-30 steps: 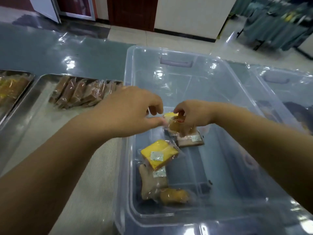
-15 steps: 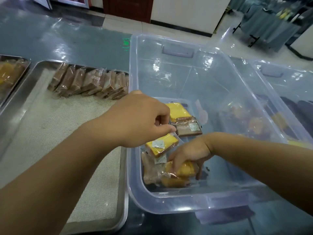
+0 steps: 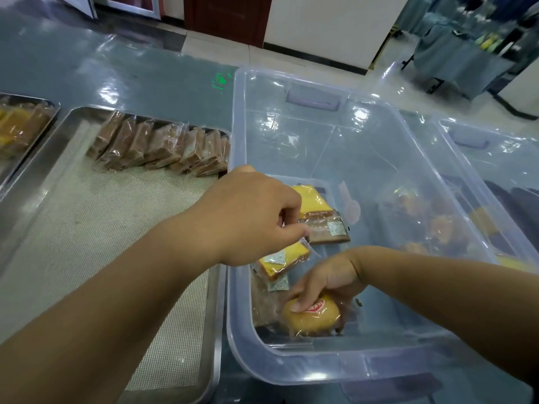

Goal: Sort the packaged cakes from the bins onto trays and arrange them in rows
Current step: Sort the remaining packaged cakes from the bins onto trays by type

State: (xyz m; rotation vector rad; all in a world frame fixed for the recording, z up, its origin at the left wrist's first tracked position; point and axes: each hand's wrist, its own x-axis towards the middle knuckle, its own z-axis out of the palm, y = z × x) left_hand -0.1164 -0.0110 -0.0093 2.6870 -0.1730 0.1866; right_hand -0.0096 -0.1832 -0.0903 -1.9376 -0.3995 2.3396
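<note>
Inside the clear plastic bin point(image 3: 291, 371), my right hand point(image 3: 326, 281) grips a round yellow packaged cake point(image 3: 313, 317) with a red label, near the bin's front wall. My left hand point(image 3: 253, 217) hovers over the bin's left rim with its fingers curled and thumb against forefinger; I see nothing held. Just below it, a square yellow cake point(image 3: 283, 259) lies on a brown cake point(image 3: 265, 301). Farther back lie another yellow cake point(image 3: 312, 199) and a brown one point(image 3: 326, 231). A row of brown cakes point(image 3: 157, 148) stands along the far end of the steel tray point(image 3: 38, 158).
The tray's mesh liner point(image 3: 116, 228) is bare in front of the row. A second tray point(image 3: 17, 126) with yellow and brown cakes sits at the far left. Another clear bin point(image 3: 495, 176) with cakes stands to the right. The table has a glossy plastic cover.
My right hand dropped from the middle of the bin to its front and took hold of the round cake. My left hand stayed over the left rim.
</note>
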